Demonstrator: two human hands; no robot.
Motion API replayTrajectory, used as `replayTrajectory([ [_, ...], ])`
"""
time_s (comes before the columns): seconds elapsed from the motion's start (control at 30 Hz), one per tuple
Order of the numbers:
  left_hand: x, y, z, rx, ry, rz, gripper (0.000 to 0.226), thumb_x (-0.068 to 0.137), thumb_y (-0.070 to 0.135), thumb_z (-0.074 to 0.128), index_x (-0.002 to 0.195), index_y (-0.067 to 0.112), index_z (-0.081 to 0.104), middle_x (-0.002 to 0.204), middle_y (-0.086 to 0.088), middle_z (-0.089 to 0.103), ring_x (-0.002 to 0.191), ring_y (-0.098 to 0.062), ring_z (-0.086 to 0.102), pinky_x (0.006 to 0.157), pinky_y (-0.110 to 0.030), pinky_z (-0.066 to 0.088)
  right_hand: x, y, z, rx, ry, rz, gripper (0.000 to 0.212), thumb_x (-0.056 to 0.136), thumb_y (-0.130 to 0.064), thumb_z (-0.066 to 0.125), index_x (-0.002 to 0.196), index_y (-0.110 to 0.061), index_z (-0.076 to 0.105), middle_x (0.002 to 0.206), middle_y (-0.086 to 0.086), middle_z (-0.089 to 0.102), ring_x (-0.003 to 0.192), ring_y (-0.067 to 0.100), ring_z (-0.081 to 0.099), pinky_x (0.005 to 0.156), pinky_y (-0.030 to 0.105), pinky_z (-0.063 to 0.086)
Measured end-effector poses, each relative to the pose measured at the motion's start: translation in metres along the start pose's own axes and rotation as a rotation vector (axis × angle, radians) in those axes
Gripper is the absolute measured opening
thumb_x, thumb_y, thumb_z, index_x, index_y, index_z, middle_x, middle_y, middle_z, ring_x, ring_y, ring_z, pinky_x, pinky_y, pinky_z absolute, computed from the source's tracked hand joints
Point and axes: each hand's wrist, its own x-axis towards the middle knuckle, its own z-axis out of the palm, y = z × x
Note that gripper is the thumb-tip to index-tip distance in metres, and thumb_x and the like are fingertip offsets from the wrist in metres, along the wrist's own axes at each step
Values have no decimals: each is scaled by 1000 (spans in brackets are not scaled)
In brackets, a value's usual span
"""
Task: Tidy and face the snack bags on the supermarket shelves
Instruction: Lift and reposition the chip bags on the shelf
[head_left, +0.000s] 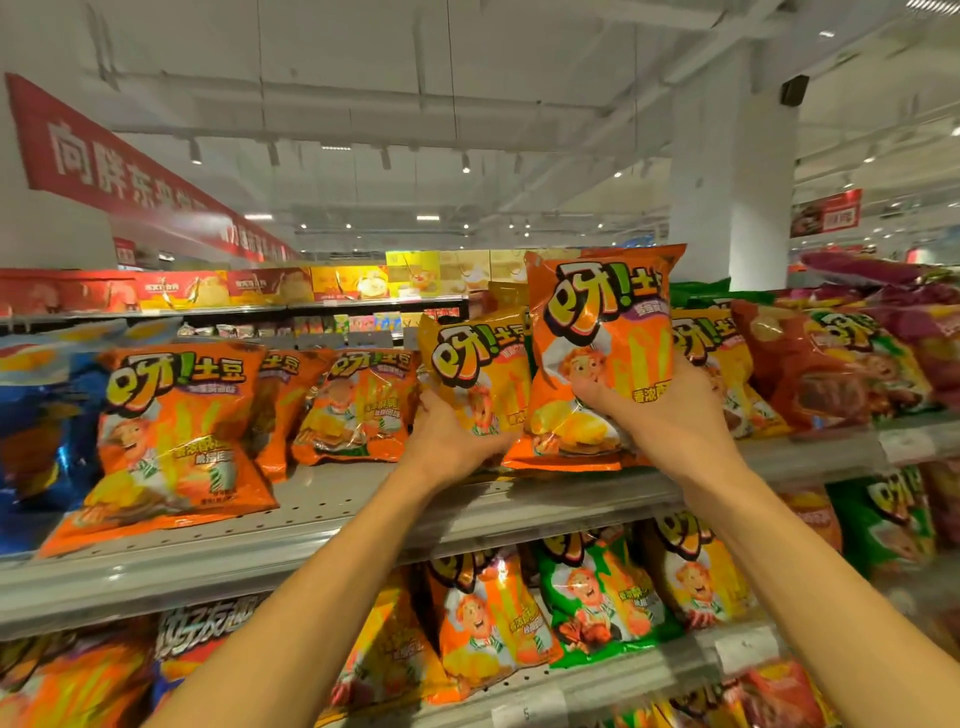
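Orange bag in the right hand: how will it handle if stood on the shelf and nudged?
The orange bag looks puffed and glossy, so probably light and slippery. Its foil dents under the right hand, so likely soft. Stood tall on the shelf, it may tip easily.

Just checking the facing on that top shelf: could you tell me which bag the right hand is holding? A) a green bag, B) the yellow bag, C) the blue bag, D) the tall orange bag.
D: the right hand grips the tall orange bag, while the left hand holds the yellow bag.
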Motion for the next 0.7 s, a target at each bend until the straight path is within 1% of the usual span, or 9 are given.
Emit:
replayTrajectory([
  [0.07,-6,-5,-12,65,-35,54,118,66,54,86,150,7,17,148,-9,44,133,-28,47,111,-45,41,-2,-7,12,4,-16,-7,72,63,-62,85,122,-26,63,108,-5,73,101,18,69,92,49,57],
  [0.17,-23,-16,-41,198,-58,135,106,57,63,87,141,16,41,137,-1,56,125,-22,55,106,-43,46,-6,-20,36,19,-29,-43,69,63,-63,85,118,-29,63,105,-8,73,98,15,68,91,47,57],
  [0.27,-46,-33,-78,425,-34,111,107,49,83,75,131,17,55,127,1,62,117,-20,58,99,-43,50,-11,-35,66,41,-61,-67,70,62,-64,85,118,-27,63,105,-7,72,98,15,68,90,47,57],
  [0.33,-63,-46,-102,577,13,124,102,46,93,64,113,16,66,110,1,68,104,-20,61,87,-44,54,-14,-45,88,49,-82,-86,81,58,-71,82,122,-27,61,109,-5,71,102,18,67,91,48,56],
  [0.43,-84,-63,-135,721,84,119,93,51,93,57,93,11,68,88,2,65,85,-20,59,70,-39,53,-21,-60,123,67,-106,-101,96,49,-81,76,126,-28,57,115,-3,68,107,22,65,93,50,55],
  [0.5,-95,-71,-152,791,84,134,89,63,87,58,88,2,65,70,-2,63,71,-24,60,56,-36,43,-26,-67,147,60,-134,-107,91,54,-76,79,127,-27,55,115,-3,68,108,25,64,93,51,54],
  [0.53,-99,-74,-159,836,86,140,81,69,84,58,80,3,64,65,-4,61,65,-25,58,54,-36,38,-27,-70,160,49,-150,-104,87,58,-72,82,127,-26,55,114,-3,68,107,25,65,92,51,54],
  [0.6,-106,-78,-169,917,100,139,69,80,76,57,68,8,62,66,-6,61,65,-25,58,56,-36,40,-29,-72,183,14,-184,-86,84,62,-68,84,127,-25,53,115,-1,68,108,27,64,92,50,54],
  [0.7,-113,-81,-174,918,125,111,52,88,64,59,71,15,63,74,-1,59,73,-24,58,64,-37,48,-27,-71,213,-46,-221,-11,87,64,-68,84,130,-22,51,123,3,66,116,30,62,95,50,53],
])
